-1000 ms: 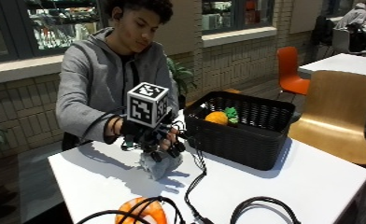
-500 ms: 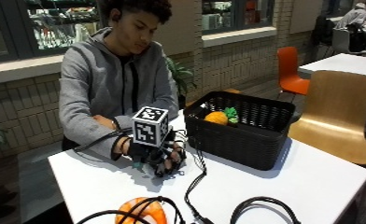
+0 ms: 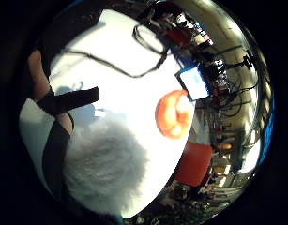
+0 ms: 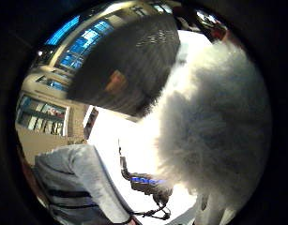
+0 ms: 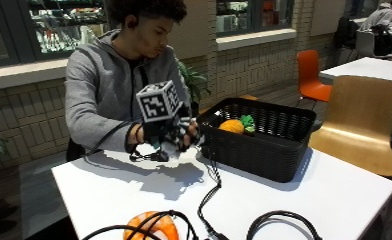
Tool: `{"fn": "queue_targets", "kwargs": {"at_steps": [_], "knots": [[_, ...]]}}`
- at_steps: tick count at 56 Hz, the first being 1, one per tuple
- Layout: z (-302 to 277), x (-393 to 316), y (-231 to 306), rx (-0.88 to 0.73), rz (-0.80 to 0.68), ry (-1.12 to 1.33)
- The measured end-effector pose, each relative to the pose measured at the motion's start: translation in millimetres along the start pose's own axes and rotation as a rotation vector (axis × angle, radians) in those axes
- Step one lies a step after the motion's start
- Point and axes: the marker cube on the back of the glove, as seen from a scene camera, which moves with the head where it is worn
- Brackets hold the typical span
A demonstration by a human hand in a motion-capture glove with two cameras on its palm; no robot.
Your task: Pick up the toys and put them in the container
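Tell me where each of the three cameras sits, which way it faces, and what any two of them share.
Outside view: across the table, facing the seated person; shows the gloved right hand beside the black basket and an orange toy at the near edge.
Little-finger palm view: on the palm, looking down at the white table; black straps show, with a grey fluffy toy close by.
Thumb palm view: on the palm, facing the basket and the person's grey sleeve.
Shared: both palm views show the fluffy toy; the orange toy appears twice.
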Motion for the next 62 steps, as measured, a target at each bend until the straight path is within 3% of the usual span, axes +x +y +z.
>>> {"fn": "queue_targets", "kwargs": {"at_steps": [6, 12, 17, 25, 30, 35, 43, 51, 56, 62], "knots": [[-41.4, -21.9, -24.4, 0.107, -0.210, 0.089], [-72.0, -55.1, -57.1, 0.154, -0.265, 0.011], [-83.6, -86.5, -84.6, 0.128, -0.214, -0.046], [-81.8, -101.7, -129.0, 0.085, -0.214, 0.144], [-75.3, -127.5, -146.7, 0.053, -0.198, 0.074], [-60.3, -128.3, -165.0, 0.043, -0.148, 0.182], [-48.3, -136.4, -168.0, -0.020, -0.303, 0.063], [-38.9, -120.4, -167.8, -0.100, -0.235, 0.114], [-40.5, -108.3, -163.0, -0.221, -0.120, 0.098], [-52.7, -92.9, -145.8, -0.257, -0.130, 0.052]]}}
